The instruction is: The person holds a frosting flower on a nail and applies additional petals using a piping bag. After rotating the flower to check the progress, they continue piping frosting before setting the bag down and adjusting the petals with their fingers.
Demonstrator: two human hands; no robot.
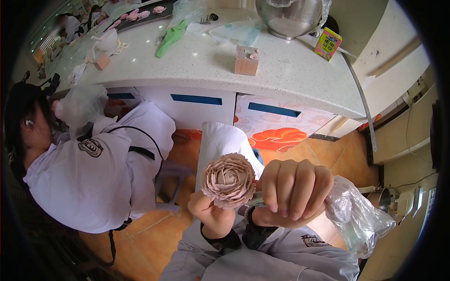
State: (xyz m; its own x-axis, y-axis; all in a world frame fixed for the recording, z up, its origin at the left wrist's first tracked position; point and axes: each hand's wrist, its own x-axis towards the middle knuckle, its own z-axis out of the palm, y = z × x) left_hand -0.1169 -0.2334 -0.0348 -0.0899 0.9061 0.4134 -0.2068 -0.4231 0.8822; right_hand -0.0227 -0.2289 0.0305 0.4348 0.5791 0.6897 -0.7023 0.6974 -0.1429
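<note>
A pale pink ruffled flower (pixel 228 180) faces up in front of my lap. My left hand (pixel 213 216) is closed beneath it; the flower hides whatever the fingers pinch. My right hand (pixel 296 189) is wrapped around a clear plastic piping bag (pixel 358 215), which bulges out at the right of the fist. The bag's narrow tip points left and reaches the flower's lower right edge. Whether the tip touches the petals is hard to tell.
On the speckled counter (pixel 197 70) stand a wooden block (pixel 246 61), a metal bowl (pixel 293 18), a yellow-green box (pixel 328 44), a green bag (pixel 172 40) and a tray of pink flowers (pixel 140 18). A co-worker (pixel 93 173) sits close on the left.
</note>
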